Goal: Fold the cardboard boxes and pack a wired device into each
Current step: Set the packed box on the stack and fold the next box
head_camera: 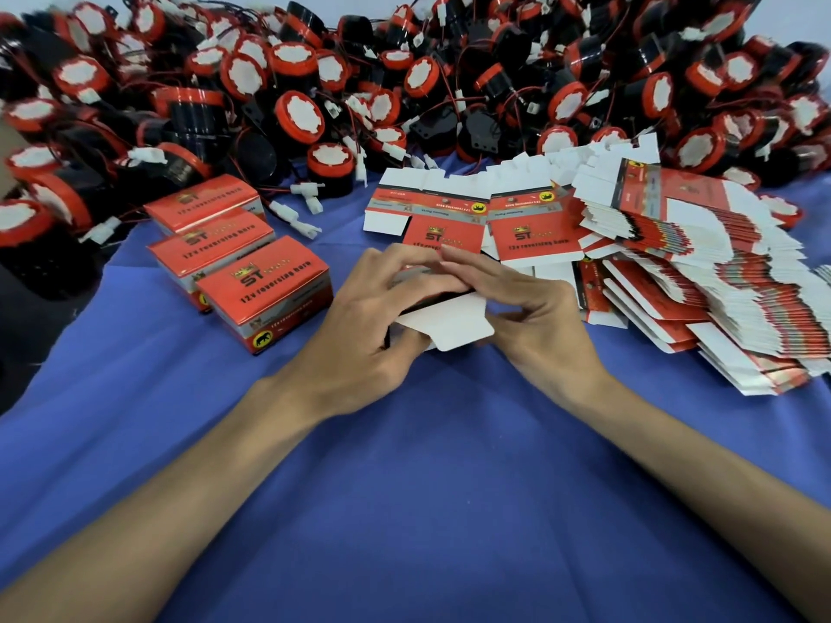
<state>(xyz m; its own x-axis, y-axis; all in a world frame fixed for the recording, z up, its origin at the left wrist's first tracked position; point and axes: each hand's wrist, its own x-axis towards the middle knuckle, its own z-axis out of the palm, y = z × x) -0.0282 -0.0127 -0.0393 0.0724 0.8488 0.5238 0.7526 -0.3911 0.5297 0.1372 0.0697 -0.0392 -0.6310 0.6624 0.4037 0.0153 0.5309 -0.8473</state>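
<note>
Carton: partly folded box [443, 319] at mid-table on the blue cloth [404, 487]; white rounded flap points toward the person, dark interior above it.
Left hand [359, 326]: grips the carton's left side, fingers curled over the top.
Right hand [526, 308]: fingers curled over the top right edge, holding it.
Left edge: three closed boxes [265, 294] near the left hand.
Right edge: fanned flat blanks [701, 281] close by.
Far edge: heaped wired devices [297, 110].
Open room: cloth between the forearms, near side.

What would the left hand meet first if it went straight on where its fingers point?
Probably the right hand, whose fingertips nearly touch it above the held box; beyond lie flat box blanks.
</note>
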